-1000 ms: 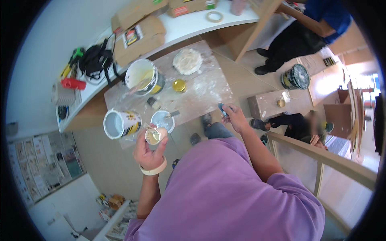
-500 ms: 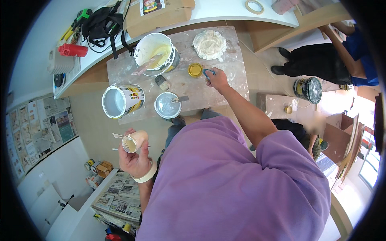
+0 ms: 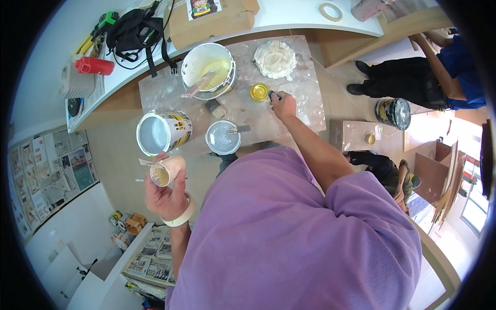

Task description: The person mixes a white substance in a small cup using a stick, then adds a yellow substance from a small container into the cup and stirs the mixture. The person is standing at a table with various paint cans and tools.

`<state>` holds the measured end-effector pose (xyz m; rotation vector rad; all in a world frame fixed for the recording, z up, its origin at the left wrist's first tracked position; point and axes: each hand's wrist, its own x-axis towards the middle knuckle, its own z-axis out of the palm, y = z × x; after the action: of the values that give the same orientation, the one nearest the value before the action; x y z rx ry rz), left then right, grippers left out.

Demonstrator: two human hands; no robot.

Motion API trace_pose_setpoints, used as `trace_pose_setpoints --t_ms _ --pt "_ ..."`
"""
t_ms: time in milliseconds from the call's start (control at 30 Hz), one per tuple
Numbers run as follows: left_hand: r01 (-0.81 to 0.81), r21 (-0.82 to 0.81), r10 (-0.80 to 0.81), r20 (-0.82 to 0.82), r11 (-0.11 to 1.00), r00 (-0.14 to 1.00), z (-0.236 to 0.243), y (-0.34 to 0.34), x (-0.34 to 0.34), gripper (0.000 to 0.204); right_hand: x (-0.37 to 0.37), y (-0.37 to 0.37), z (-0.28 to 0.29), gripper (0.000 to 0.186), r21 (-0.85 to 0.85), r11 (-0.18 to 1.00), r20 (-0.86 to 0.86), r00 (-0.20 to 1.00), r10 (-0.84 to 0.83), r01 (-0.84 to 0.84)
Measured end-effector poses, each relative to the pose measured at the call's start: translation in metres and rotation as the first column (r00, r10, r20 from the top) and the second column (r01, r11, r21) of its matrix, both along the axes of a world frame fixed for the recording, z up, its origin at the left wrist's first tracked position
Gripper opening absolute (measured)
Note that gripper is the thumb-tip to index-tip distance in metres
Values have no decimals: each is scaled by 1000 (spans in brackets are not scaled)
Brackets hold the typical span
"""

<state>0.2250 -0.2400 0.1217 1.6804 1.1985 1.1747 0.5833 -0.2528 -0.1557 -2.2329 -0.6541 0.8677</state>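
A cream cup (image 3: 174, 170) with pale paste is tilted in my left hand (image 3: 165, 196), whose fingers wrap it; a flat spatula (image 3: 146, 161) sticks out at its rim. My right hand (image 3: 284, 107) grips a small blue-handled tool (image 3: 277, 96) right beside a yellow-lidded tin (image 3: 259, 92) on the stained board (image 3: 305, 119). Also on the board stand a bucket (image 3: 206, 70) of pale yellow paint with a stick, a white pail (image 3: 152, 133), a round tub (image 3: 222, 142) with a scraper, a dirty brush (image 3: 215, 109) and a crumpled cream plastic bundle (image 3: 274, 59).
A white shelf (image 3: 279, 13) holds cardboard, a black bag (image 3: 129, 39) and a red container (image 3: 94, 65). At right, a standing person (image 3: 413, 80), a dark bucket (image 3: 392, 113) and a crouching person (image 3: 387, 181). A wooden rail (image 3: 439, 258) runs at lower right.
My right hand has moved up from the board's edge to beside the yellow-lidded tin. My left hand with the cup has moved left, away from the round tub. The view has shifted.
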Motion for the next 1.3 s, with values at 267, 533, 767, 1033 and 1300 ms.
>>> trace_pose_setpoints --t_ms 267,533,767,1033,1300 --pt "-24 -102 26 22 994 999 -2 -2 -4 51 12 8 -26 33 -141 990 -201 979 -34 6" --pt "-43 -131 44 1 990 999 -6 -10 10 52 26 -10 -54 29 4 972 -833 538 -126 235" --pt "-58 -109 53 -47 992 998 -3 -15 13 55 28 -10 -53 28 -64 957 -938 311 -155 283" --pt "-22 -100 20 -16 995 1000 -1 -10 19 55 36 14 -35 38 18 980 99 975 197 -200" --pt "0 -70 0 7 998 1000 -5 -6 22 53 46 26 -62 33 -25 993 -632 768 -105 115"
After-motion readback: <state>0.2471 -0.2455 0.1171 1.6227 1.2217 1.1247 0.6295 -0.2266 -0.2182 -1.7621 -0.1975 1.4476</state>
